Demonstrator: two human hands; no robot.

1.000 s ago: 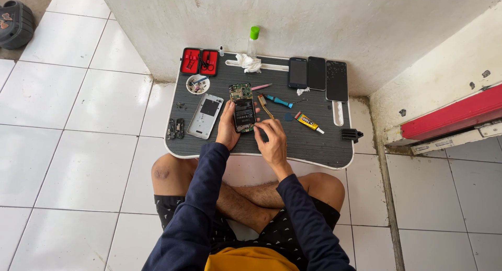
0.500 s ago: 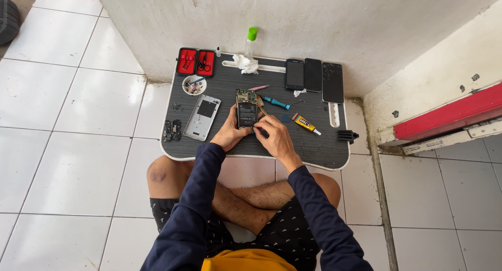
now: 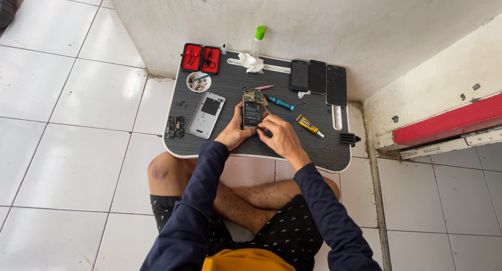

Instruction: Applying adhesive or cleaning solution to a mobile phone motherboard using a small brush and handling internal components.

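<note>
Now | opened phone [image 3: 252, 110]: back off, black battery, green board exposed

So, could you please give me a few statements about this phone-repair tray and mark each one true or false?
1. Both hands, left hand and right hand, are at the opened phone. True.
2. The silver back cover lies to the right of the opened phone. False: it lies to its left.
3. Three dark phones lie side by side at the far right part of the tray. True.
4. The red tool case is closed. False: it lies open at the far left corner.
5. The bottle has a green cap. True.
</note>
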